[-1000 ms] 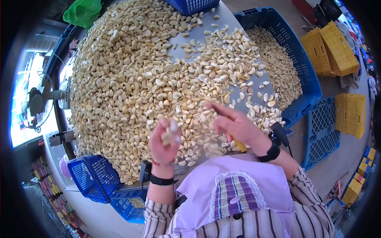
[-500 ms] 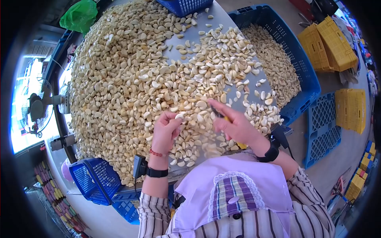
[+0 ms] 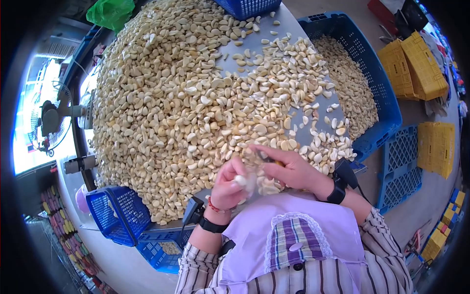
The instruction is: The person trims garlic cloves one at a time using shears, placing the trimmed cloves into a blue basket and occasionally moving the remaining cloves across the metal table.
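Observation:
A broad heap of pale peeled garlic cloves (image 3: pixel 156 112) covers the metal table (image 3: pixel 235 59) before me. My left hand (image 3: pixel 227 190), low over the near edge of the heap, pinches one white garlic clove (image 3: pixel 240 180) between thumb and fingers. Close on its right, my right hand (image 3: pixel 291 169) is closed around a small knife (image 3: pixel 267 158) with a dark and yellow handle. Most of that knife is hidden by the fingers. The space between the two hands is smeared by motion.
A large blue crate (image 3: pixel 389 103) of cloves stands right of the table. Blue baskets sit at the near left (image 3: pixel 117 215) and far edge (image 3: pixel 247 7). Yellow crates (image 3: pixel 433 147) and a blue pallet (image 3: pixel 401 171) lie on the right. A fan (image 3: pixel 51 120) stands left.
My left hand has moved right and toward my body with a clove in its fingers. My right hand has come slightly nearer my body, still holding the knife. The whole view has shifted a little.

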Demonstrator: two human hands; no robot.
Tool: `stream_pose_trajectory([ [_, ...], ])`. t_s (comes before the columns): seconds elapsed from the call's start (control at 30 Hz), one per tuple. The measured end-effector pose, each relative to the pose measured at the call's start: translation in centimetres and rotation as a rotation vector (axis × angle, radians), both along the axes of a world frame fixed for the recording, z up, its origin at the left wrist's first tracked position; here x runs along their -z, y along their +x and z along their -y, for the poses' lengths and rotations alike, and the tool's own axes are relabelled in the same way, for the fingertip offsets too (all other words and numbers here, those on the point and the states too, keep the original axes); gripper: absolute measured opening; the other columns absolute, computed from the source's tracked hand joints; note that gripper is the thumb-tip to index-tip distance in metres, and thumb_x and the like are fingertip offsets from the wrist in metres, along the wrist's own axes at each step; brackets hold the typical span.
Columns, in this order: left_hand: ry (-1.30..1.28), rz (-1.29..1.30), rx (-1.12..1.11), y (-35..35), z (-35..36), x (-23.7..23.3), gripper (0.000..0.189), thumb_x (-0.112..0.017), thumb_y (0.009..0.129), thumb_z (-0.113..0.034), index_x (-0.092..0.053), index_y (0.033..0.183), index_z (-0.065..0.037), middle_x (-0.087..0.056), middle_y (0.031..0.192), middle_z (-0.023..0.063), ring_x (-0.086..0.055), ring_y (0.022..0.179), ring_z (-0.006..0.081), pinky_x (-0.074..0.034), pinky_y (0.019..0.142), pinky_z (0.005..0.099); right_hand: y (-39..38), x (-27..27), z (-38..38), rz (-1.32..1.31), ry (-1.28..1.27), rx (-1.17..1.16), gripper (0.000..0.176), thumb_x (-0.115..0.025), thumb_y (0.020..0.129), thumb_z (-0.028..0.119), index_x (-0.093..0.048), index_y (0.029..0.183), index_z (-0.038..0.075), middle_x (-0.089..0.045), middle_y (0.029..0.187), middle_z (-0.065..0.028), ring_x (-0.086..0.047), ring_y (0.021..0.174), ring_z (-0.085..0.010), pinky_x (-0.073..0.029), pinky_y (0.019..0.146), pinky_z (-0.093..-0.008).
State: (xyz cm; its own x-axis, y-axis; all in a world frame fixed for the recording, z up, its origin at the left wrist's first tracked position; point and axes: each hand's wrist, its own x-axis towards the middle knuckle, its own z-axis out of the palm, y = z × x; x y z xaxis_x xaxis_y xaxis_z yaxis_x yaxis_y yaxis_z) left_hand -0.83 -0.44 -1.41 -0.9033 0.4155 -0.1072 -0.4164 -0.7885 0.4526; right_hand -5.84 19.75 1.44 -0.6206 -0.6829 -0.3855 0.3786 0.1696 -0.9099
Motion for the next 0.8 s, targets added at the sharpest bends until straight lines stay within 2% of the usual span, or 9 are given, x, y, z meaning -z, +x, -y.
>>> stream_pose_trajectory([
  [0.17,-0.219,0.160,-0.443,-2.7,4.7,1.8,0.019,-0.062,0.087,-0.022,-0.054,0.094,-0.007,-0.056,0.072,0.0071,-0.054,0.056,0.0147,-0.043,0.048,0.0301,-0.2,1.4,-0.6,0.230,-0.070,0.227,0.050,-0.052,0.094,0.024,-0.038,0.142,0.020,-0.055,0.073,0.0025,-0.048,0.058,-0.0015,-0.043,0.050,-0.0168],
  [0.23,-1.881,-0.444,-0.506,-5.6,6.2,2.7,0.024,-0.067,0.084,-0.026,-0.062,0.098,-0.007,-0.056,0.071,0.0062,-0.058,0.060,0.0155,-0.047,0.053,0.0348,-0.1,1.6,-0.4,0.239,-0.114,0.281,0.050,-0.052,0.095,0.024,-0.038,0.142,0.020,-0.053,0.070,0.0035,-0.043,0.051,-0.0010,-0.040,0.047,-0.0162],
  [0.27,-1.884,-0.445,-0.512,-6.1,6.5,3.3,0.024,-0.067,0.084,-0.026,-0.062,0.098,-0.007,-0.056,0.071,0.0062,-0.058,0.060,0.0155,-0.047,0.053,0.0348,-0.1,1.6,-0.3,0.235,-0.117,0.277,0.050,-0.052,0.095,0.024,-0.038,0.142,0.020,-0.053,0.070,0.0035,-0.043,0.051,-0.0010,-0.040,0.047,-0.0162],
  [0.33,-2.332,-0.621,-0.255,-6.7,6.9,4.4,0.028,-0.071,0.081,-0.022,-0.066,0.102,-0.005,-0.059,0.075,0.0056,-0.059,0.064,0.0144,-0.049,0.056,0.0343,0.0,1.7,-0.4,0.190,-0.082,0.228,0.050,-0.052,0.095,0.026,-0.038,0.142,0.020,-0.057,0.078,0.0013,-0.047,0.056,-0.0010,-0.041,0.047,-0.0161],
  [0.4,-2.331,-0.694,-0.255,-7.2,6.7,4.2,0.023,-0.067,0.084,-0.016,-0.065,0.103,-0.004,-0.062,0.079,0.0024,-0.056,0.063,0.0109,-0.046,0.054,0.0293,-0.1,1.1,-0.4,0.169,-0.066,0.225,0.051,-0.052,0.094,0.027,-0.037,0.143,0.020,-0.058,0.085,0.0002,-0.048,0.060,-0.0017,-0.042,0.048,-0.0167],
  [0.47,-1.379,0.153,-0.213,-6.8,5.7,3.0,0.024,-0.064,0.085,-0.015,-0.066,0.105,-0.002,-0.058,0.073,-0.0031,-0.049,0.057,0.0038,-0.037,0.046,0.0201,-0.2,0.3,-0.6,0.163,-0.045,0.232,0.052,-0.053,0.094,0.028,-0.037,0.143,0.019,-0.059,0.092,-0.0008,-0.050,0.064,-0.0024,-0.043,0.049,-0.0173],
  [0.5,-1.153,0.228,-0.186,-6.3,5.1,1.5,0.025,-0.061,0.086,-0.011,-0.061,0.109,0.000,-0.059,0.073,-0.0012,-0.044,0.051,0.0006,-0.030,0.043,0.0150,-0.2,0.0,-0.5,0.139,-0.019,0.208,0.054,-0.053,0.094,0.029,-0.036,0.143,0.019,-0.059,0.097,-0.0018,-0.051,0.067,-0.0037,-0.045,0.052,-0.0198],
  [0.67,-0.903,0.286,-0.265,-3.7,1.3,-0.8,0.018,-0.057,0.084,-0.004,-0.053,0.101,-0.003,-0.054,0.067,-0.0012,-0.041,0.048,0.0013,-0.030,0.043,0.0154,0.5,2.2,0.8,-0.138,-0.039,0.201,0.057,-0.055,0.093,0.029,-0.033,0.144,0.017,-0.059,0.095,-0.0037,-0.051,0.070,-0.0066,-0.047,0.061,-0.0254],
  [0.8,-0.944,0.148,-0.060,-2.2,0.2,-1.7,0.014,-0.066,0.080,-0.002,-0.056,0.090,-0.005,-0.060,0.081,-0.0002,-0.053,0.066,0.0015,-0.040,0.054,0.0163,0.1,2.6,1.1,-0.201,-0.008,0.088,0.054,-0.054,0.093,0.025,-0.036,0.143,0.016,-0.056,0.079,-0.0016,-0.045,0.064,-0.0073,-0.042,0.060,-0.0248],
])
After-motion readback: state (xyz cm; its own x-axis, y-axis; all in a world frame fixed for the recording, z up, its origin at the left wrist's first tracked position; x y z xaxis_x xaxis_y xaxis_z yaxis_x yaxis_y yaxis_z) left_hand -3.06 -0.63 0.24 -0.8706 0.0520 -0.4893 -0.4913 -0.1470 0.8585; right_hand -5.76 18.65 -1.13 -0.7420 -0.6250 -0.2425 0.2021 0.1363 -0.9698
